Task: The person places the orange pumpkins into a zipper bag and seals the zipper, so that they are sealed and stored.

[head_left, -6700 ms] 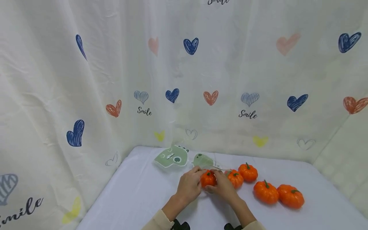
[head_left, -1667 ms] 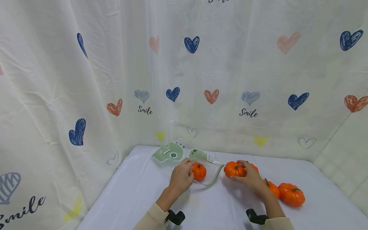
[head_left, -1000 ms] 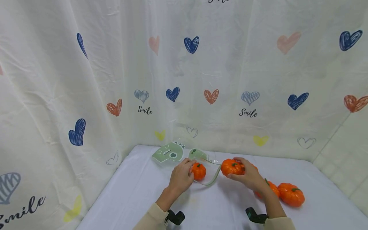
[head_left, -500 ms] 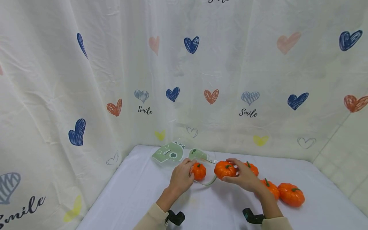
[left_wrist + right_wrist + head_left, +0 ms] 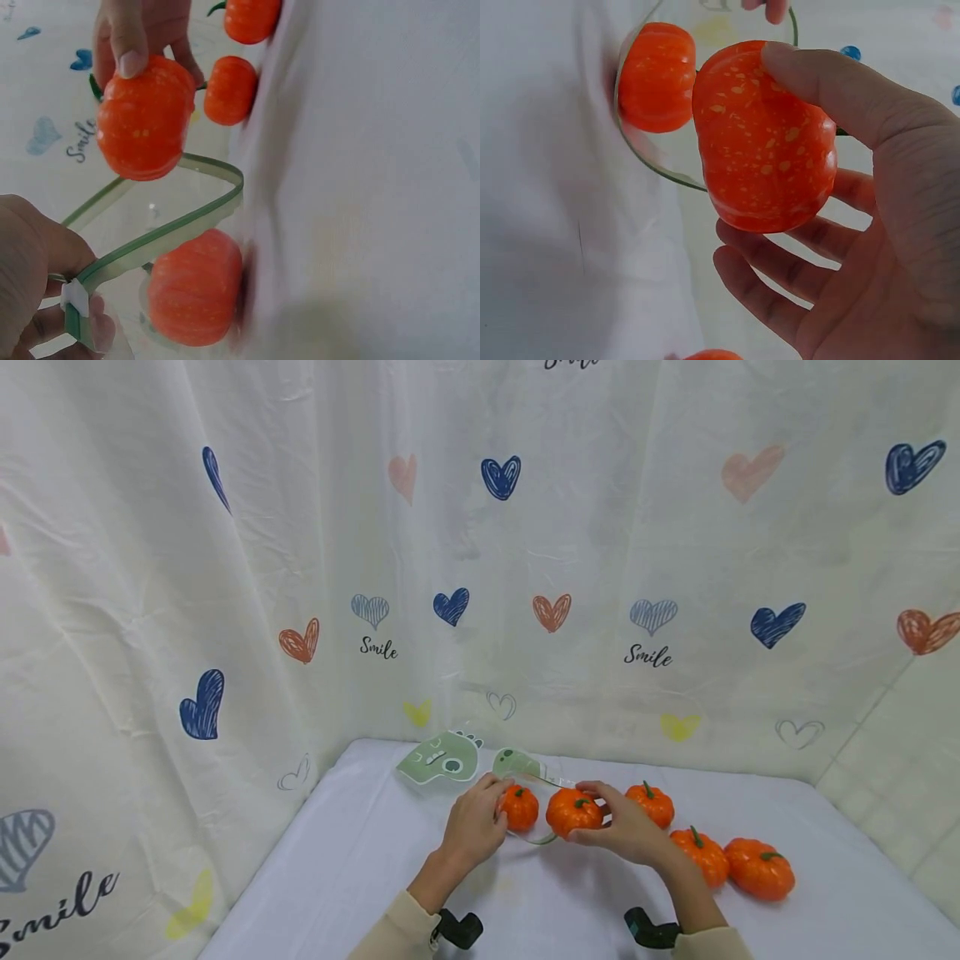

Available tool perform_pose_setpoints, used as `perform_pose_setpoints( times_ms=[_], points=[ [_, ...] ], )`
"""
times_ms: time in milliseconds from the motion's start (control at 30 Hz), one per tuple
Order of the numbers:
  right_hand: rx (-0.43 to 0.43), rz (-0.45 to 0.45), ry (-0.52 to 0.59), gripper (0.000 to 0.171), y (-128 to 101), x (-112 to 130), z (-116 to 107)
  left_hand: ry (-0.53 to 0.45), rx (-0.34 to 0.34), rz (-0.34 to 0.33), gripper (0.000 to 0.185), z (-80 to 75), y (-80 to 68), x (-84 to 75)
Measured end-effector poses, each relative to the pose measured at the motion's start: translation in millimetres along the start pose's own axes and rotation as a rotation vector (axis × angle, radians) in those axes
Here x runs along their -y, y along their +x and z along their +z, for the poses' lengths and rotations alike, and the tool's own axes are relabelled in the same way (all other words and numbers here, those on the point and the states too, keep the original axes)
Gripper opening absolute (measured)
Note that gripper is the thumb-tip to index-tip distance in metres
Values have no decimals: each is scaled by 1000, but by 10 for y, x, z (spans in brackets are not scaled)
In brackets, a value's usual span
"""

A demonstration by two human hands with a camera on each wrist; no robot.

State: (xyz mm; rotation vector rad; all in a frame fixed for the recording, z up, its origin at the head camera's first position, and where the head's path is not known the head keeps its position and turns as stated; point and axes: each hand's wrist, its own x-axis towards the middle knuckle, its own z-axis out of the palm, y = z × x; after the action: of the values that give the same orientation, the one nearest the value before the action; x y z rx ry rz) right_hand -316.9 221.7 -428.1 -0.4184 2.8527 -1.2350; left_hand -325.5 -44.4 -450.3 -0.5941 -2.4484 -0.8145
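Note:
My left hand (image 5: 472, 817) grips the rim of a clear zip bag (image 5: 165, 238) beside its white slider (image 5: 75, 297). The green-edged mouth of the bag gapes toward the right. One small orange toy pumpkin (image 5: 520, 807) lies inside, seen through the film in the left wrist view. Between thumb and fingers, my right hand (image 5: 626, 825) holds a second toy pumpkin (image 5: 765, 139), raised in front of the mouth. In the right wrist view that pumpkin covers part of the rim. Green dinosaur prints (image 5: 442, 758) mark the far part of the bag.
Three more orange pumpkins sit to the right on the white cloth: a rear pumpkin (image 5: 651, 804), a nearer pumpkin (image 5: 701, 857) and a rightmost pumpkin (image 5: 759, 868). A white curtain (image 5: 570, 552) printed with hearts hangs behind the table.
Earlier, both hands were at the first pumpkin. The right hand has since taken hold of another pumpkin and brought it left to the bag's mouth. Lately the left hand has stayed put.

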Motion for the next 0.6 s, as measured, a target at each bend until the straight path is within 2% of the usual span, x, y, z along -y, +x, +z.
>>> perform_pose_setpoints(
  times_ms=[600],
  points=[
    [53, 2, -45, 79, 38, -4, 158, 6, -7, 87, 44, 10, -16, -38]
  ],
)
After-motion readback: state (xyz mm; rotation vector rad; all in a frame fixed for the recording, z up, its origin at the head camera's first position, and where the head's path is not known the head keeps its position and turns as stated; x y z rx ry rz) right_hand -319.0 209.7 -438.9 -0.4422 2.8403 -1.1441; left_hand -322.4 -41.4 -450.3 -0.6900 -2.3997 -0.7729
